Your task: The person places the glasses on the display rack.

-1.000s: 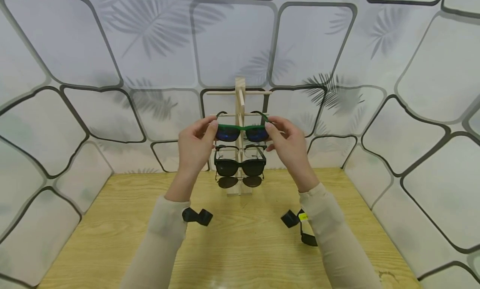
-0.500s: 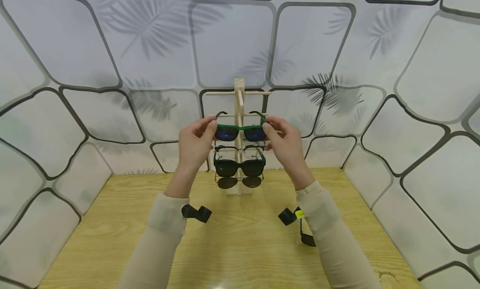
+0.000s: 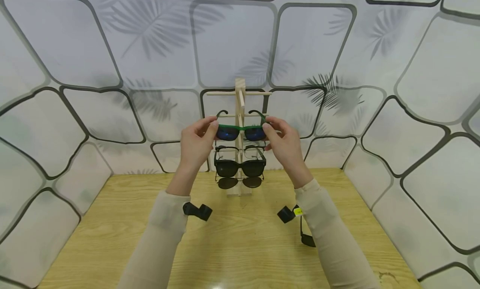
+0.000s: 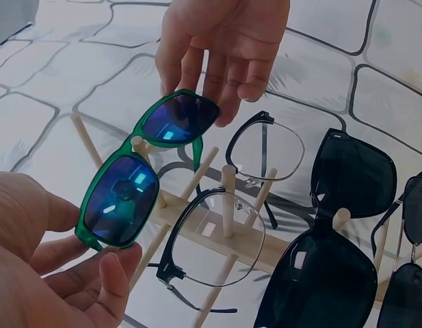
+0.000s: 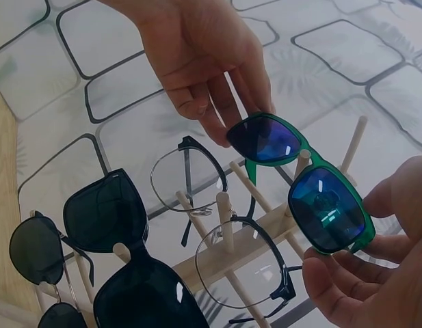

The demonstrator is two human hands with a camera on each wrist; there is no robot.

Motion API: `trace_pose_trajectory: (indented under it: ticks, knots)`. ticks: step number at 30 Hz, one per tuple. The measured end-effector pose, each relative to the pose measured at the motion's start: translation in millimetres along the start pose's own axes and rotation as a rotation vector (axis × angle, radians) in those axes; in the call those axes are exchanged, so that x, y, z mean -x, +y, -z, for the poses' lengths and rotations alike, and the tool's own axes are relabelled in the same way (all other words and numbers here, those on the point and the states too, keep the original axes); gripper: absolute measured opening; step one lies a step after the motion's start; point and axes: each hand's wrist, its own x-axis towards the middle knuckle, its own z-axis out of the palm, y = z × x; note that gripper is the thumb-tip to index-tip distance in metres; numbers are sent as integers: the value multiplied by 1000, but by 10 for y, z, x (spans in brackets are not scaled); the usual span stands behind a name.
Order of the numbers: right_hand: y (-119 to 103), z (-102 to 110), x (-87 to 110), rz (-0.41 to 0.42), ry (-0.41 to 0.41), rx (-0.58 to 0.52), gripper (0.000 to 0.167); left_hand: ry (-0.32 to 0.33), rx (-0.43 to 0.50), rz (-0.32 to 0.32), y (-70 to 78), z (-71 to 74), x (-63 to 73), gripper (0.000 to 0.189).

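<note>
A pair of green-framed sunglasses (image 3: 227, 133) with blue mirrored lenses sits level at an upper tier of a wooden eyewear stand (image 3: 240, 84). My left hand (image 3: 196, 145) pinches one outer end of the frame between thumb and fingers. At the other end my right hand (image 3: 286, 149) pinches it the same way. A peg tip (image 4: 137, 145) shows right at the bridge in the left wrist view. Both temples point back toward the stand. Just below hang clear half-rim eyeglasses (image 5: 241, 263), then black sunglasses (image 3: 240, 167) and thin-framed dark sunglasses (image 3: 227, 182).
Another dark pair of glasses (image 3: 308, 240) lies on the wooden table (image 3: 240, 247), partly behind the right sleeve. A crossbar (image 3: 221, 93) tops the stand. Patterned walls (image 3: 232, 43) enclose the back and sides. Small black cameras (image 3: 202, 212) sit at both wrists.
The right hand has shifted slightly left, and its end of the green sunglasses with it. Both hands keep their pinch; in the last half second they barely move.
</note>
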Motion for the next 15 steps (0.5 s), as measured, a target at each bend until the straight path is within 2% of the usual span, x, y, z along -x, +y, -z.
trace_pose_trajectory:
  ticks: [15]
  knots:
    - [32,-14,-78,-2,-9,26,44,-2,-11,10,-32,-9,-67,34]
